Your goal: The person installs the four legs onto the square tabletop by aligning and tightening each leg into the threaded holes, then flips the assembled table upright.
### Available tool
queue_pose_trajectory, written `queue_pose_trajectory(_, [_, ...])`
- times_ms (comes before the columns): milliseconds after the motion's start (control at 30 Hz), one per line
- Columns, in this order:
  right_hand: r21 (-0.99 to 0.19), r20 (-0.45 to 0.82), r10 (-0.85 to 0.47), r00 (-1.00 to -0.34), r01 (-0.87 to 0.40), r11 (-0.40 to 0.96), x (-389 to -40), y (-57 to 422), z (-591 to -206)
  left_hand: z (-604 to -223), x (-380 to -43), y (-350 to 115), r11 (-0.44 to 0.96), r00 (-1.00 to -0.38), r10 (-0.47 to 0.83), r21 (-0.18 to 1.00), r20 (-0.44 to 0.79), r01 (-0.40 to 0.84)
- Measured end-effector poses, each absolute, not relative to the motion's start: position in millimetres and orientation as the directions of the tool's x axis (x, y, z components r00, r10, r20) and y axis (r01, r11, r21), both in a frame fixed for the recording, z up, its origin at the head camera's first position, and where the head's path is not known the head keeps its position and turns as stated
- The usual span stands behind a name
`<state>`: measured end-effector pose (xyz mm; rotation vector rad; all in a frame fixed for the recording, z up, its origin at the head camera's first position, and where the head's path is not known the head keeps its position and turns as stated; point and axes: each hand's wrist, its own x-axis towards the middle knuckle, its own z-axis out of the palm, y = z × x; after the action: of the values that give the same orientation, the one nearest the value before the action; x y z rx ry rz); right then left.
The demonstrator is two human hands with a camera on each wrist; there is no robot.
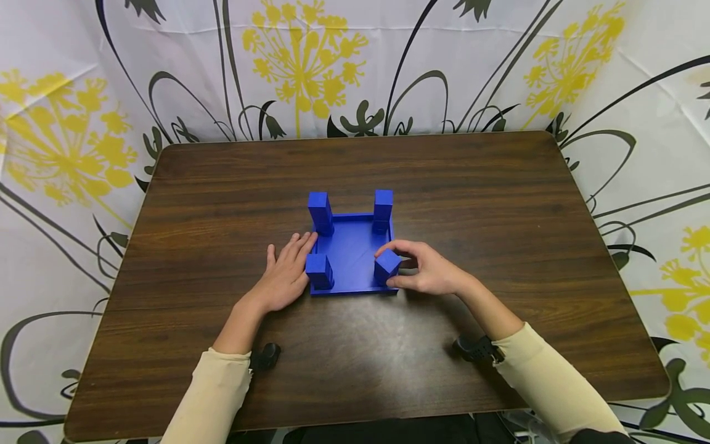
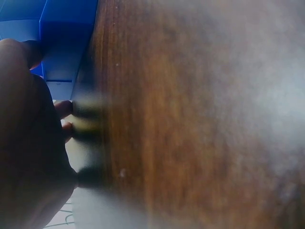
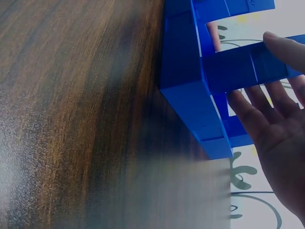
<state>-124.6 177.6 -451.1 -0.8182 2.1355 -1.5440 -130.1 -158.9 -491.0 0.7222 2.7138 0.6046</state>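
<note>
A shallow blue square tray (image 1: pixel 354 256) lies on the table, with a blue block post standing at each corner. My right hand (image 1: pixel 432 270) pinches the near right post (image 1: pixel 387 265) between thumb and fingers; its top is turned askew compared with the others. The right wrist view shows that post (image 3: pixel 231 69) as stacked segments rising from the tray's corner, thumb on one side and fingers on the other. Palm down on the table, my left hand (image 1: pixel 281 277) has its fingers extended, fingertips at the tray's left side, beside the near left post (image 1: pixel 318 270).
Two more posts, the far left one (image 1: pixel 319 213) and the far right one (image 1: pixel 383 209), stand on the tray's back corners. A brown wood-grain table (image 1: pixel 222 185) carries everything. Behind it hangs a white cloth (image 1: pixel 194 49) with yellow and grey plant prints.
</note>
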Motion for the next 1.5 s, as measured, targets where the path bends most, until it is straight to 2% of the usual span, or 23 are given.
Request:
queue_pose_trajectory(500, [-0.923, 0.072, -0.569, -0.820, -0.270, 0.274, -122.1, 173.0, -450.7, -490.3, -130.5, -158.4, 0.794, -0.840, 0.519, 0.454, -0.158, 0.405])
queue_pose_trajectory(1000, [-0.860, 0.131, -0.534, -0.835, -0.364, 0.358, -121.3, 167.9, -455.8, -489.3, -129.7, -158.8, 0.794, -0.840, 0.518, 0.453, -0.158, 0.405])
queue_pose_trajectory(1267, [-0.850, 0.122, -0.599, -0.791, -0.395, 0.349, -121.3, 172.0, -454.7, -490.0, -130.4, -158.8, 0.795, -0.839, 0.520, 0.452, -0.160, 0.406])
queue_pose_trajectory(1500, [-0.926, 0.129, -0.706, -0.696, -0.339, 0.166, -124.7, 177.1, -448.0, -491.6, -131.0, -158.6, 0.795, -0.840, 0.519, 0.452, -0.159, 0.406])
